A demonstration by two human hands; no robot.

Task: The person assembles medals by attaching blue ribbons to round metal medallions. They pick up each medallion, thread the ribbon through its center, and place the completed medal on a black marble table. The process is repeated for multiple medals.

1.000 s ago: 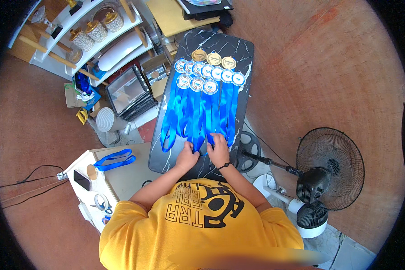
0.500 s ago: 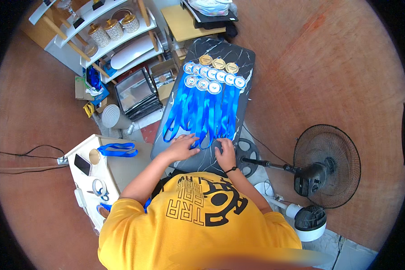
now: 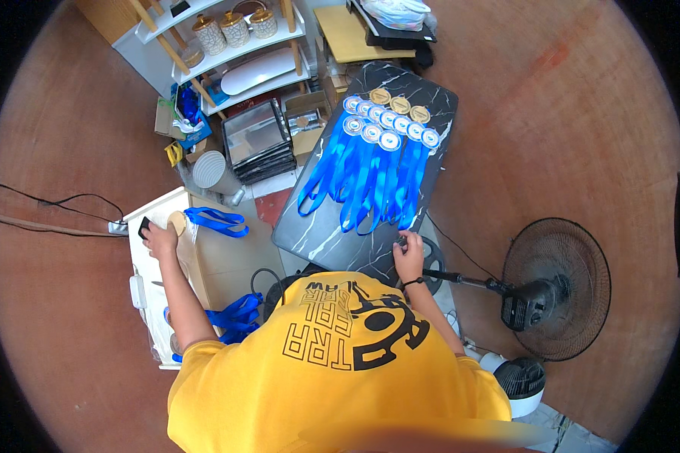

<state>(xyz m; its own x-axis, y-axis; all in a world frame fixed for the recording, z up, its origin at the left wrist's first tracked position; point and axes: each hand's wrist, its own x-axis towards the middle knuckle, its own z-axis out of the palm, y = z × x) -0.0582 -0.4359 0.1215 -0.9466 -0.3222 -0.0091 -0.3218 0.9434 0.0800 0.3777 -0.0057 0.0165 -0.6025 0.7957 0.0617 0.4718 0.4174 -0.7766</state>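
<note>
My left hand (image 3: 161, 241) is over the pale side table, its fingers closed around a black phone (image 3: 144, 227) that they mostly cover. Right beside it lies a gold medal (image 3: 177, 222) with a blue ribbon (image 3: 217, 221). My right hand (image 3: 409, 257) rests at the near right edge of the black marble-patterned table (image 3: 310, 238), fingers loosely apart, holding nothing. Farther up that table, several silver-and-white medals (image 3: 389, 140) lie in rows. Their blue ribbons (image 3: 366, 189) trail toward me. Gold medals (image 3: 400, 104) line the far side.
A black pedestal fan (image 3: 555, 291) stands to the right, above a small white-and-black fan (image 3: 521, 377). More blue ribbons (image 3: 238, 317) hang near my left elbow. Stacked black frames (image 3: 261, 143), a grey bin (image 3: 215, 174) and a shelf (image 3: 261, 72) stand at far left.
My left hand has left the ribbon ends and moved left to the phone on the side table. My right hand has drawn back slightly to the table edge. The view has shifted.
</note>
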